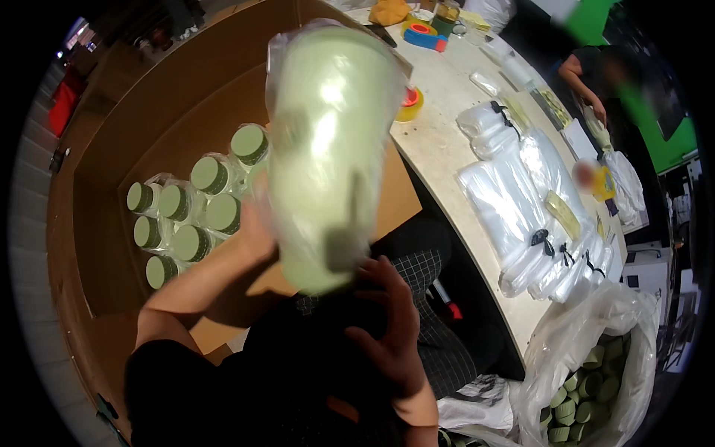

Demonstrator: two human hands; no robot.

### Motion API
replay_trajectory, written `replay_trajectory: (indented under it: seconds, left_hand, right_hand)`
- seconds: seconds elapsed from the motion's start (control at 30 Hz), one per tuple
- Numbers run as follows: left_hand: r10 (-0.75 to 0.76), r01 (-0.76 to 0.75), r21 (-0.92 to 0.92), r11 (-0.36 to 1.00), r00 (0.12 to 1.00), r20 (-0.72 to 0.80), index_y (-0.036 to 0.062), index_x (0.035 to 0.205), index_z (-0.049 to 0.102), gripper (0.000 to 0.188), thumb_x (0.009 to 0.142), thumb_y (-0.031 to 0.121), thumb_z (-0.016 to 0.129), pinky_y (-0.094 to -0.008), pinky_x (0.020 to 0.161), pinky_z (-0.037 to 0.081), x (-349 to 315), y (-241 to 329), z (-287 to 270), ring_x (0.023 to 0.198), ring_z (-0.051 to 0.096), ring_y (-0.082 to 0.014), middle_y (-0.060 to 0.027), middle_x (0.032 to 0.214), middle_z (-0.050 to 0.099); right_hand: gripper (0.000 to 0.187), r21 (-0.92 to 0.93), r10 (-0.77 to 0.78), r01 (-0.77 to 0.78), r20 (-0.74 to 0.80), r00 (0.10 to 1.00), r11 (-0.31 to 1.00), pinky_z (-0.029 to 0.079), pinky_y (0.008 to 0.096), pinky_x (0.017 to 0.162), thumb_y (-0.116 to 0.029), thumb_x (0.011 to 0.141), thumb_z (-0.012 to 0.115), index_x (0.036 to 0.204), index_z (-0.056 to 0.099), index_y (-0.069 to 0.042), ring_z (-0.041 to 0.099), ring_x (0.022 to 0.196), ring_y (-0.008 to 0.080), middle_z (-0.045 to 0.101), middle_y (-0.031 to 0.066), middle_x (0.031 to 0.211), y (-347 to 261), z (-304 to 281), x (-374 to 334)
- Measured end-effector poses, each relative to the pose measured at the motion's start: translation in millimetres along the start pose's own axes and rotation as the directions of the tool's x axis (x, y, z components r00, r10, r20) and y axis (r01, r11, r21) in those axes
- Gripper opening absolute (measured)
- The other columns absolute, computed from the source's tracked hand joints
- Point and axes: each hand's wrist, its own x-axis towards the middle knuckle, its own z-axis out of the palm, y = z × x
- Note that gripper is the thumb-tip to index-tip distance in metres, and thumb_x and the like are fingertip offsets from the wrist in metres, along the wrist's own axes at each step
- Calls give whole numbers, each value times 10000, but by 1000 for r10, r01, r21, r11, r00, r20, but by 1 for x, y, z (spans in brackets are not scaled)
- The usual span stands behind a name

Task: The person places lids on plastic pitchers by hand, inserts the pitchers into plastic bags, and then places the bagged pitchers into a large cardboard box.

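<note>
A large pale green cylinder-shaped container [320, 149] in a clear plastic bag is held up close in front of me, tilted a little and slightly blurred. My left hand [259, 223] grips its left side, with the fingers hidden behind it. By its lower right end is my right hand [391, 324], fingers spread and apart; whether a fingertip touches the plastic I cannot make out. Beyond my left forearm, several bagged containers with ribbed green lids [210, 175] stand in rows inside a big cardboard box [104, 246].
A long pale table [439, 141] to the right bears stacks of clear plastic bags [503, 201], a blue tape dispenser [424, 39] and a yellow tape roll [410, 104]. At lower right, a plastic sack [536, 380] holds many green lids. A co-worker's hand [598, 110] works across the table.
</note>
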Motion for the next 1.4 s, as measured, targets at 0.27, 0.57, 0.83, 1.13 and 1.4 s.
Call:
replay_trajectory:
  seconds: [0.27, 0.57, 0.83, 1.13, 1.4]
  left_hand:
    - [-867, 705, -554, 443, 493, -67, 51, 1096, 579, 393, 995, 417, 481, -366, 567, 460, 168, -162, -10, 716, 599, -197, -70, 827, 607]
    - [-782, 892, -332, 306, 435, 447, 48, 1044, 630, 276, 965, 292, 528, -384, 649, 527, 142, -258, 13, 774, 620, -260, -133, 938, 651]
    - [-12, 21, 456, 890, 1000, -23, -92, 1408, 374, 537, 1002, 190, 583, -451, 995, 457, 114, -188, 21, 1208, 529, -349, -249, 1383, 439]
    - [35, -358, 371, 857, 759, 650, -52, 1359, 415, 529, 906, 123, 623, -467, 1083, 332, -22, 68, 159, 1254, 441, -377, -236, 1341, 453]
    - [242, -544, 368, 754, 751, 615, -45, 1291, 451, 579, 793, 138, 682, -526, 1067, 309, -40, 64, 204, 1195, 426, -432, -276, 1290, 427]
  right_hand:
    - [536, 20, 132, -133, 45, 990, 991, 518, 356, 934, -29, 827, 728, 1326, 538, 17, 646, 1079, 240, 645, 148, 1224, 45, 31, -8]
    - [261, 24, 416, -501, -593, 689, 865, 503, 268, 817, -26, 894, 671, 1153, 649, -6, 641, 881, 124, 683, 61, 1022, 87, -35, -142]
    - [458, -376, -229, -627, -924, 305, 682, 535, 326, 817, -37, 832, 700, 1262, 542, -29, 588, 1042, 225, 548, 131, 1204, 21, -229, -211]
    - [688, -96, -489, -783, -825, -284, 615, 469, 420, 969, -204, 763, 760, 1344, 470, 24, 564, 1135, 329, 518, 232, 1304, 44, -471, -371]
    - [668, -286, -472, -740, -881, -47, 608, 416, 410, 1067, -377, 746, 783, 1264, 618, 11, 542, 1246, 367, 601, 226, 1306, 62, -572, -286]
